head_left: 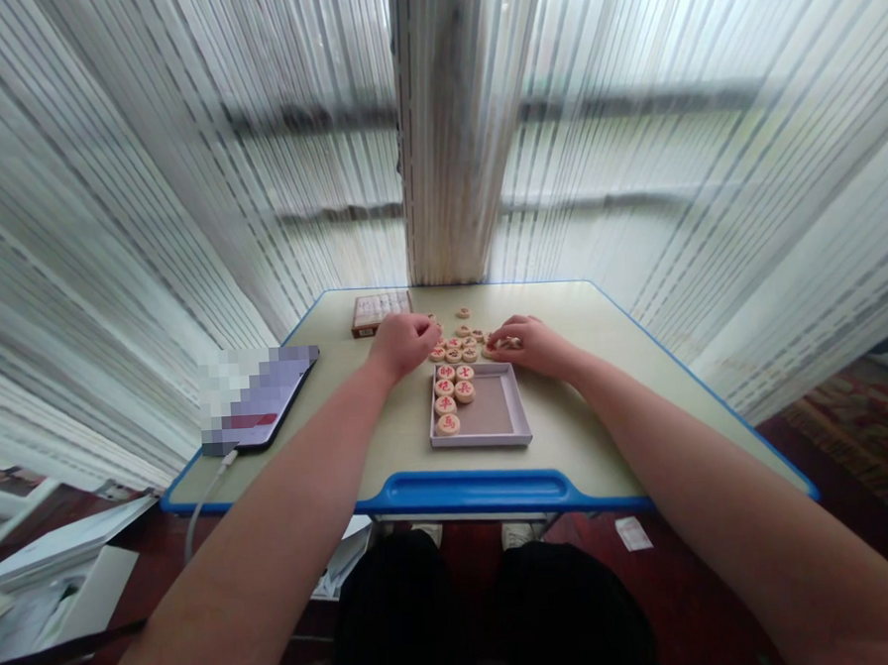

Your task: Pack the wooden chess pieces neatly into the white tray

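Six red-marked xiangqi pieces (446, 406) are sitting in the left half of a shallow box (501, 405), while loose pieces (454, 355) are lying just beyond it. Beside these, the left hand (407, 340) is holding its fingers curled narrow, contents hidden; the right hand's (528, 346) fingers are arching over others, grip unclear.

A phone (287, 392) plugged into a white cable (195, 524) lies near striped curtains (131, 190), a patterned rug (866, 424) far right.

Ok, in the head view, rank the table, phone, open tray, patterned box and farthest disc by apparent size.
1. Table
2. Open tray and phone: too close to rank, phone partly pixelated
3. Patterned box
4. Farthest disc
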A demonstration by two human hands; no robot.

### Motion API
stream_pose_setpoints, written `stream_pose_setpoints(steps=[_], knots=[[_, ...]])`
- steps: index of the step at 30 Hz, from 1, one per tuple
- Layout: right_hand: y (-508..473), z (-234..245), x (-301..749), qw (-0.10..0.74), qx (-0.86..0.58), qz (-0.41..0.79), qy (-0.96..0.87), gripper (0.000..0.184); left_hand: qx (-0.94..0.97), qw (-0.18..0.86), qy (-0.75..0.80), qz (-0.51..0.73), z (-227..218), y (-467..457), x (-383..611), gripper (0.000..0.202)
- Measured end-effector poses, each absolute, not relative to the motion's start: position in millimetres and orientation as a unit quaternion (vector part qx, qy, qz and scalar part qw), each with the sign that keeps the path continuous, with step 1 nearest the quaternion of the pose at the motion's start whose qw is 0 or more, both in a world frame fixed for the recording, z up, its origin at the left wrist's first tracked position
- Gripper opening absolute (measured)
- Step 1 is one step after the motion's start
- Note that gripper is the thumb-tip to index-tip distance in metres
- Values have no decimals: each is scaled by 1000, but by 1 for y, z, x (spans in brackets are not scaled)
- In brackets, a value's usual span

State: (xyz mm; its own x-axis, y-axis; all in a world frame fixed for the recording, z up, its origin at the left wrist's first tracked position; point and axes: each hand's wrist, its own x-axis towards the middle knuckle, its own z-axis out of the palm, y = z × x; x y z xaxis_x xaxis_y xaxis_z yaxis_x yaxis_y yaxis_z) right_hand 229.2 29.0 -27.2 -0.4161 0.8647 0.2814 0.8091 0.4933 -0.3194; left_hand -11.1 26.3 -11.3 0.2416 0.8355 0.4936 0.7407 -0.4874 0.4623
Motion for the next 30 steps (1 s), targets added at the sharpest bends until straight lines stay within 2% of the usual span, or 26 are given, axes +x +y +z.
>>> stream_pose_setpoints(steps=[9, 10, 12, 16, 18, 21, 23, 30], knots=[[32, -29, 230, 184, -486, 75, -851, 24, 694, 51, 602, 392, -31, 23, -15, 35], [32, -28, 230, 190, -494, 71, -845, 23, 665, 71, 625, 403, -32, 23, -15, 36], [28, -25, 230, 211, -509, 62, -833, 22, 604, 178, 663, 406, -34, 20, -13, 38], [7, -6, 227, 257, -514, 100, -812, 25, 613, 269, 627, 398, -40, 5, -11, 29], [-11, 7, 223, 222, -490, 170, -826, 27, 616, 273, 609, 419, -43, -3, -13, 30], [-38, 20, 216, 130, -419, 217, -872, 17, 595, 299, 580, 470, -45, -9, -15, 32], [-53, 21, 213, 107, -388, 204, -892, 15, 631, 302, 547, 460, -43, -9, -14, 31], [-64, 2, 204, 142, -429, 154, -879, 14, 726, 295, 493, 377, -39, -12, -7, 35]])
